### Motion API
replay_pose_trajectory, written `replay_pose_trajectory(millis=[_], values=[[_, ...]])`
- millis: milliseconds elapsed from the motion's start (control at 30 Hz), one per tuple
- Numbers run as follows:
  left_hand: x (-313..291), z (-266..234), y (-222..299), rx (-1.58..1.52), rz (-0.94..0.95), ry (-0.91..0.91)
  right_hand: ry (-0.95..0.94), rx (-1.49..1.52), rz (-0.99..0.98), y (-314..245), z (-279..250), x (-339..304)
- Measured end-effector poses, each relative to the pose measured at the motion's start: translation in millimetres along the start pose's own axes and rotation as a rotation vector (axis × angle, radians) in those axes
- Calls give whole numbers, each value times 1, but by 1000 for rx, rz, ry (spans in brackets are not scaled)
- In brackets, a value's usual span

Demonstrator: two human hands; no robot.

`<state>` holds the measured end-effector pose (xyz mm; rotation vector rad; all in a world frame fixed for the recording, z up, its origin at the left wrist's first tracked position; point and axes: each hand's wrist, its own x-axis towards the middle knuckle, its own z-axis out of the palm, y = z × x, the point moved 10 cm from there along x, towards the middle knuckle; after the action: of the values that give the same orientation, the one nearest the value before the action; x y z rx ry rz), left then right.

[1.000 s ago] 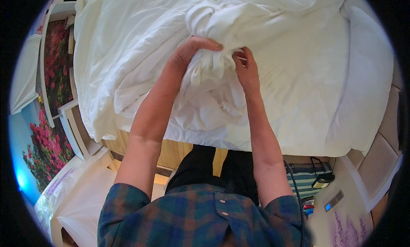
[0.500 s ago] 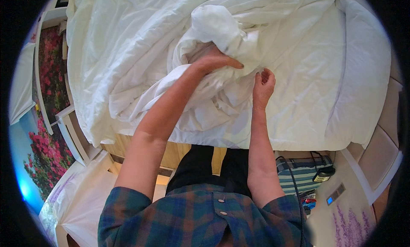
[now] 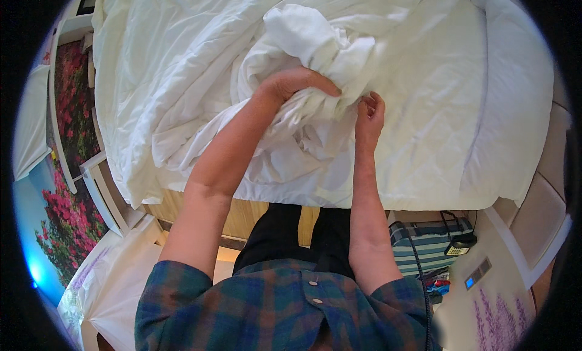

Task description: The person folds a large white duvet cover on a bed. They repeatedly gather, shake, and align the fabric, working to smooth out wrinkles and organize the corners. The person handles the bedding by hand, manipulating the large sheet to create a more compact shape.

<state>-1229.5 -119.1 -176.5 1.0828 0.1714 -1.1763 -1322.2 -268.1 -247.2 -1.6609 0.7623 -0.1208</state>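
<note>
A bunched white duvet cover (image 3: 303, 32) lies heaped and twisted on the bed. My left hand (image 3: 297, 83) is closed round a gathered part of it, thumb toward the right, with some fingers hidden in the folds. Just to the right, my right hand (image 3: 369, 114) pinches the edge of the same cloth between thumb and fingers. Loose folds hang below both hands onto the mattress. Behind and to the left spreads a thicker white duvet (image 3: 145, 78).
A long white pillow (image 3: 515, 102) lies along the bed's right side by a padded headboard (image 3: 548, 211). Below right are a striped cushion-like item (image 3: 418, 248), a telephone (image 3: 461, 244) and a wall switch panel (image 3: 478, 274). A white-draped surface (image 3: 121, 290) stands at lower left.
Both hands have shifted slightly left with the cloth. The bunched folds between them are drawn into tighter gathers, and the raised lump has moved a little left.
</note>
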Motion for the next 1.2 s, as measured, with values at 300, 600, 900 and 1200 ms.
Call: replay_pose_trajectory(millis=[300, 600, 900, 1200], values=[[-32, -24, 25, 132, 67, 244, -84, 137, -139, -63, 42, 23], [-12, 43, 26, 971, 379, 251, -85, -147, -325, -46, 60, 25], [-32, 69, 46, 1221, 526, 371, -78, -91, -137, -22, 54, 24], [-47, 55, 72, 1139, 585, 362, -110, -46, -61, -22, 76, 33]])
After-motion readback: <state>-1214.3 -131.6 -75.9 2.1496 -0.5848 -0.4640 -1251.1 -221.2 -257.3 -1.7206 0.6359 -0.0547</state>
